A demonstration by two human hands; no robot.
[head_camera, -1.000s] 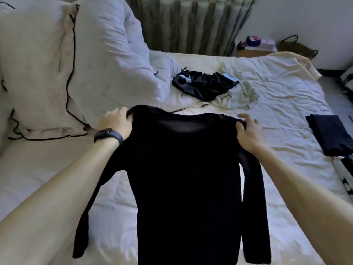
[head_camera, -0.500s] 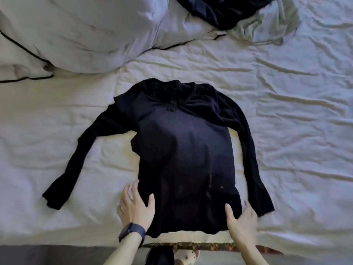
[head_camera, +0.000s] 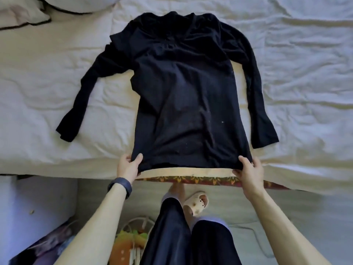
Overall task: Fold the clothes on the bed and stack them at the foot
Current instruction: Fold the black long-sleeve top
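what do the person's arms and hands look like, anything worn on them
The left forearm and right forearm are bare, with no sleeves in view. The left hand and right hand wear no gloves. A dark, smooth wristband, like a fitness tracker or watch strap, circles the left wrist; the right wrist carries nothing.

Bed (head_camera: 305,73): pale sheet (head_camera: 47,83), heavily creased on both sides of the top. Top (head_camera: 187,92): black, long-sleeved, lies flat on the sheet, collar far, hem at the bed's near edge. One sleeve (head_camera: 80,104) is splayed outward from the top; the other sleeve (head_camera: 256,104) runs straight down just beside its body. Two pillows (head_camera: 76,4), black-piped, lie beyond the top's collar on the splayed-sleeve side, apart from it. A red patterned strip (head_camera: 191,179) shows under the sheet edge, directly below the top's hem.
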